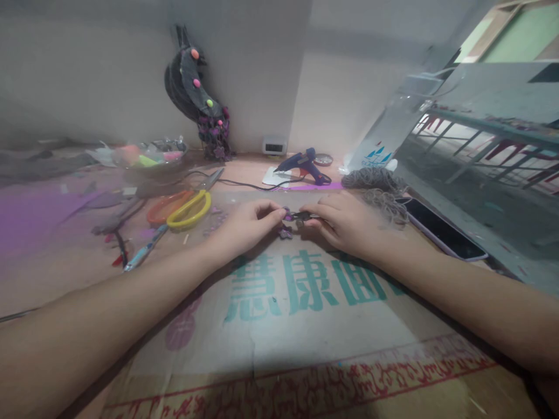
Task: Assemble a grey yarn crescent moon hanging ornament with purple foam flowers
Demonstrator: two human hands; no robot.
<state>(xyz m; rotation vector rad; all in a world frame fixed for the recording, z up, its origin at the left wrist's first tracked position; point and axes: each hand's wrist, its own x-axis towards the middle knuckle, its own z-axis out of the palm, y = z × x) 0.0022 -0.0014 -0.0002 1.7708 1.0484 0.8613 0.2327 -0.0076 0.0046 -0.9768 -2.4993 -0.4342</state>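
Note:
In the head view my left hand point(257, 220) pinches a small purple flower piece point(287, 213) between thumb and fingertips. Close beside it, my right hand point(343, 218) is closed on a small dark piece point(301, 217), too small and blurred to name surely. The two pieces meet or nearly meet between my fingertips. Just below them hangs or lies another purple flower point(286, 233); I cannot tell whether it is joined on. Both hands are low over a printed cardboard sheet point(305, 343).
Orange and yellow scissors point(190, 209) and a pen point(146, 247) lie left. A blue glue gun point(305, 164) rests behind my hands, its cord running left. Grey yarn point(375, 186) and a phone point(441, 227) are right. A crescent decoration point(196, 87) leans on the wall.

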